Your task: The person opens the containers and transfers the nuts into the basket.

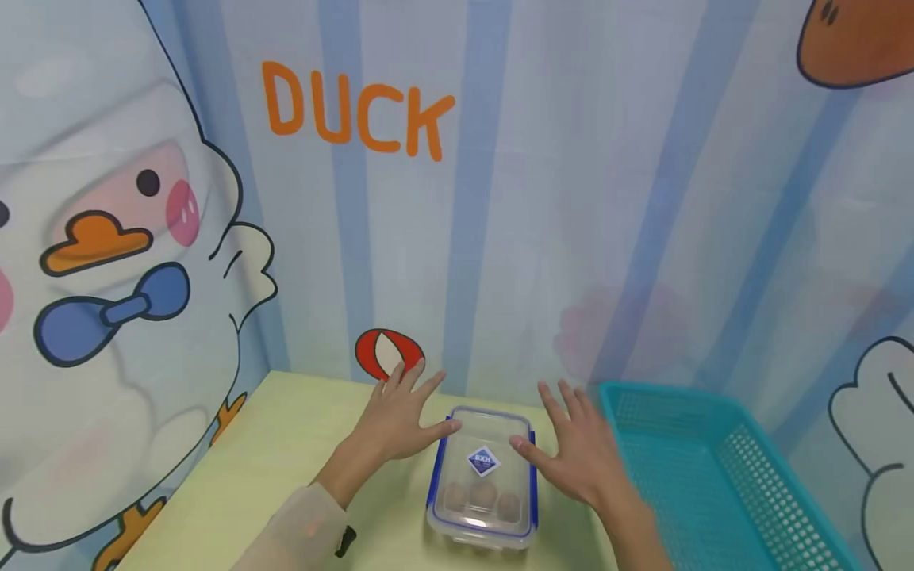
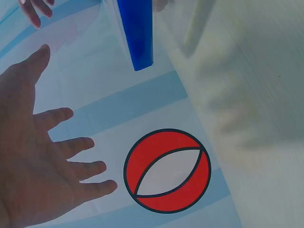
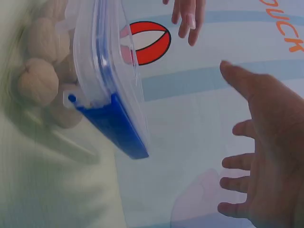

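Clear plastic, blue-edged: a lidded box (image 1: 514,476) stands on the pale yellow desk (image 1: 236,476), between the two hands. Lid on. Label (image 1: 483,461) on the lid, a blue-and-white diamond; lettering too small to trust. Round brown walnuts (image 3: 38,81) show through the wall, gathered in the part nearest the person. Blue clip (image 3: 114,126) along the box's right side; cannot tell whether it is latched.

Left hand (image 1: 400,420): to the left of the box, raised above the desk. Grip apart, fingers spread wide, thumb reaching toward the lid's left edge. The left wrist view shows a gap between thumb and box. Pale sleeve (image 1: 300,527) on that arm; small black object (image 1: 346,542) just beside it, partly hidden.

Right hand (image 1: 581,448): raised between the box and a turquoise basket (image 1: 693,484). Grip likewise apart, fingers fanned, thumb pointing toward the lid. Right wrist view: hand clear of the box.

Basket lies to the right, its sides perforated. Backdrop: striped cloth (image 1: 557,198), pale blue, with orange DUCK lettering (image 1: 362,119), a red-and-white ball (image 1: 385,349) low down behind the left hand, a big white duck figure (image 1: 128,412) on the left.
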Demonstrator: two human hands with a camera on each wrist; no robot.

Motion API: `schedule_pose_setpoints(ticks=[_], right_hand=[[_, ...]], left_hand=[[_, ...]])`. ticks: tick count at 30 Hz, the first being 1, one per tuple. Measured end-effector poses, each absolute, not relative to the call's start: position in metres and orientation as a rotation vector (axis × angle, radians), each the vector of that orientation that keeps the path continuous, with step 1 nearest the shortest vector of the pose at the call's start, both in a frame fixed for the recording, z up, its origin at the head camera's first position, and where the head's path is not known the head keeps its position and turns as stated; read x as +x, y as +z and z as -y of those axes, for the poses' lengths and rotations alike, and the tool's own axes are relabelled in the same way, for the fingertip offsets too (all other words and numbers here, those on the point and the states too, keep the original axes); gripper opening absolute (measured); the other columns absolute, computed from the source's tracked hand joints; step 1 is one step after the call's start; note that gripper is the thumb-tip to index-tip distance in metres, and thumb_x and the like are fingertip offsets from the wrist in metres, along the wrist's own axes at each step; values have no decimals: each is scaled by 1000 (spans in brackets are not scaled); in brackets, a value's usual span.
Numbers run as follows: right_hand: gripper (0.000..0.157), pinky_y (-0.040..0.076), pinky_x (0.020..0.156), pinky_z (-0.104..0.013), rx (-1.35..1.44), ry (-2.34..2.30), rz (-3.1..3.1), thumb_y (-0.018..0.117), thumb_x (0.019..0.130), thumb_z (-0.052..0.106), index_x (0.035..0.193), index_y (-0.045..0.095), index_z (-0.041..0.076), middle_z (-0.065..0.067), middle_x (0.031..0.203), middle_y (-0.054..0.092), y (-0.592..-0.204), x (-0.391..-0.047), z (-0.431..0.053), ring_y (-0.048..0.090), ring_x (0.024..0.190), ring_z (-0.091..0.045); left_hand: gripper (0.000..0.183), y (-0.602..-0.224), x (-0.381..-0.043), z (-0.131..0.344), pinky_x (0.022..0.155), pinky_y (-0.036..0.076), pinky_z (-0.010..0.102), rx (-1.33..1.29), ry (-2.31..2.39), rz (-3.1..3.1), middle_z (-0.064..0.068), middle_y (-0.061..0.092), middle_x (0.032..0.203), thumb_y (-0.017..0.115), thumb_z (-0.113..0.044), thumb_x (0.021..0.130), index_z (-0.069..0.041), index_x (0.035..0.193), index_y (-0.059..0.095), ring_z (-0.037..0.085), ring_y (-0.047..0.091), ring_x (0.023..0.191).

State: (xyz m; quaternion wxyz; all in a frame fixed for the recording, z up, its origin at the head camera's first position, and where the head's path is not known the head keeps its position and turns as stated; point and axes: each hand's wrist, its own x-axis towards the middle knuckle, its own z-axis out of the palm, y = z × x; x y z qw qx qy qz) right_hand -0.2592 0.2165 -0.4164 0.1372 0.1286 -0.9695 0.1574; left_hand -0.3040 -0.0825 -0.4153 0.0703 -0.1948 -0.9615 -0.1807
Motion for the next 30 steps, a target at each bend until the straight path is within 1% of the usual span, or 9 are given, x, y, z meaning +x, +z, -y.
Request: schedule_pose_setpoints(ticks=[3, 7, 11, 14, 19, 22, 25, 28, 30], right_hand=[[92, 36, 110, -75, 320, 642, 2792, 57, 101, 67, 169, 27, 13, -26, 166, 34, -419, -257, -211, 35, 150, -52], [87, 43, 108, -70, 200, 886, 2730, 59, 104, 60, 166, 32, 5, -30, 158, 44, -429, -255, -201, 50, 138, -52], [81, 55, 95, -62, 100, 1033, 2697, 63, 104, 53, 160, 39, -1, -32, 144, 56, -444, -258, -194, 66, 118, -47], [77, 61, 84, -54, 30, 1136, 2663, 66, 105, 47, 156, 41, -4, -31, 131, 63, -460, -262, -191, 72, 103, -40], [64, 62, 67, -41, -122, 1256, 2606, 65, 106, 41, 144, 50, -8, -20, 107, 71, -485, -267, -189, 73, 84, -28], [57, 59, 56, -36, -224, 1339, 2614, 63, 107, 42, 132, 56, -8, -13, 93, 68, -494, -267, -189, 67, 71, -22], [51, 56, 49, -33, -310, 1472, 2617, 61, 108, 43, 122, 59, -6, -10, 86, 61, -499, -267, -188, 61, 64, -19], [44, 56, 53, -34, -384, 1651, 2614, 56, 110, 42, 117, 58, -2, -10, 90, 60, -499, -269, -189, 62, 69, -20], [44, 56, 58, -35, -411, 1779, 2612, 52, 111, 43, 116, 56, -1, -12, 94, 60, -499, -271, -191, 62, 76, -22]], left_hand=[[86, -419, -300, 83, 117, 32, 70, -570, -654, 2887, 19, 34, 169, 61, -69, 97, -23, 166, 39, 47, 30, 154], [85, -428, -294, 83, 105, 47, 68, -503, -877, 2884, 23, 46, 159, 62, -66, 99, -19, 165, 40, 46, 48, 142], [85, -443, -290, 80, 101, 52, 63, -389, -1052, 2846, 25, 57, 144, 65, -58, 101, -9, 164, 39, 44, 61, 127], [85, -457, -290, 78, 96, 54, 60, -298, -1178, 2814, 23, 65, 131, 66, -53, 101, -2, 162, 37, 41, 67, 115], [82, -480, -290, 73, 70, 61, 45, -246, -1449, 2815, 13, 70, 108, 65, -51, 103, 3, 158, 40, 24, 70, 81], [72, -490, -290, 70, 56, 59, 36, -257, -1615, 2814, 8, 67, 96, 65, -49, 105, 5, 150, 48, 18, 66, 67], [57, -495, -291, 67, 53, 59, 34, -291, -1684, 2814, 7, 65, 90, 62, -46, 107, 4, 134, 58, 17, 64, 65], [47, -497, -292, 63, 53, 59, 34, -302, -1747, 2811, 7, 62, 90, 59, -44, 109, 1, 119, 59, 18, 63, 66], [45, -496, -292, 62, 55, 59, 35, -305, -1799, 2803, 8, 62, 91, 57, -44, 110, 0, 115, 58, 19, 63, 69]])
